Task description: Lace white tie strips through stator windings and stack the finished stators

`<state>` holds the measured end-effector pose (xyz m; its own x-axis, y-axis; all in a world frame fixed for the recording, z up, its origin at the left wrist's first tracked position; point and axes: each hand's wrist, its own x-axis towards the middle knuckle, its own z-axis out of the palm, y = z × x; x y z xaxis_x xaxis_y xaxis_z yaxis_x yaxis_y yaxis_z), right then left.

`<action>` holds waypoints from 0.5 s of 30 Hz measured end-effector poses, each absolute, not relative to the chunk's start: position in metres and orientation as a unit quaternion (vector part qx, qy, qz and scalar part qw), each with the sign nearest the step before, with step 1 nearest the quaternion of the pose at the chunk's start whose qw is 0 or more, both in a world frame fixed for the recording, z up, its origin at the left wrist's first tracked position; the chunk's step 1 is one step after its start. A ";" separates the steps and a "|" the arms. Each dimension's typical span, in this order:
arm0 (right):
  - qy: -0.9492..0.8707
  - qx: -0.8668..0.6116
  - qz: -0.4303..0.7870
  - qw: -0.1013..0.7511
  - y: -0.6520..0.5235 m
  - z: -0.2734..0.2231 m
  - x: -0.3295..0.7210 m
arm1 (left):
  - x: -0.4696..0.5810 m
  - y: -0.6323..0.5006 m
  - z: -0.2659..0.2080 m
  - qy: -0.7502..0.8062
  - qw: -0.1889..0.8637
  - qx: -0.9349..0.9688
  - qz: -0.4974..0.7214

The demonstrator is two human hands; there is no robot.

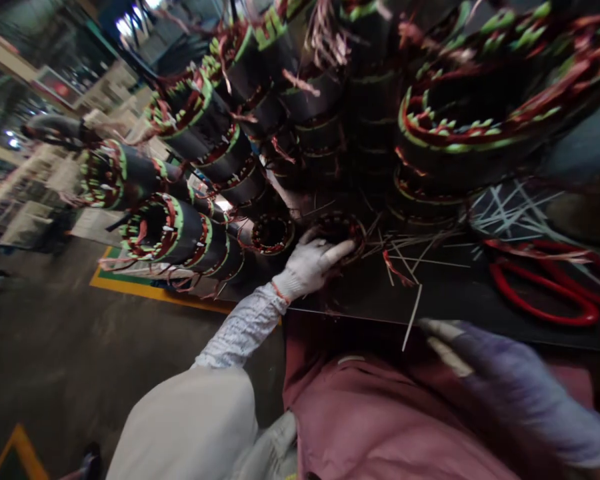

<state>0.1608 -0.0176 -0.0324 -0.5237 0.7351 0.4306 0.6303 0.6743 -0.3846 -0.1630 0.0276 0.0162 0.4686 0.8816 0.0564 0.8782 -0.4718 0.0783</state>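
Observation:
My left hand, in a white knitted glove, grips the near rim of a small motor stator with copper windings. That stator stands at the table's front edge, and the hand covers part of it. Just left of it is another small stator. My right hand, in a purple-grey glove with pale fingertips, hangs in front of the table edge over my lap. Its fingers are stretched out and blurred, with nothing seen in them. Close to its fingertips, a thin white strip juts over the edge.
Stacked stators stand at the left and back of the dark table. A large stator rises at the right. Red-handled scissors lie near the front edge, beside scattered white strips and a copper wire scrap.

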 end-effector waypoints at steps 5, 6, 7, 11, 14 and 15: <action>-0.863 -0.326 0.028 0.385 -0.020 -0.004 0.093 | -0.184 -0.027 0.007 0.413 0.041 0.906 0.080; -0.854 -0.337 0.009 0.397 -0.014 0.005 0.081 | -0.184 -0.030 0.005 0.398 0.046 0.912 0.092; -0.850 -0.343 -0.007 0.400 -0.007 0.013 0.069 | -0.185 -0.031 0.002 0.384 0.048 0.916 0.106; -0.893 -0.341 -0.031 0.292 0.016 0.032 0.026 | -0.185 -0.040 -0.006 0.384 -0.036 0.905 0.179; -0.926 -0.347 0.006 0.150 0.028 0.033 0.003 | -0.188 -0.053 -0.009 0.425 -0.094 0.879 0.193; -0.930 -0.349 0.022 0.113 0.032 0.033 -0.003 | -0.189 -0.057 -0.009 0.433 -0.086 0.878 0.182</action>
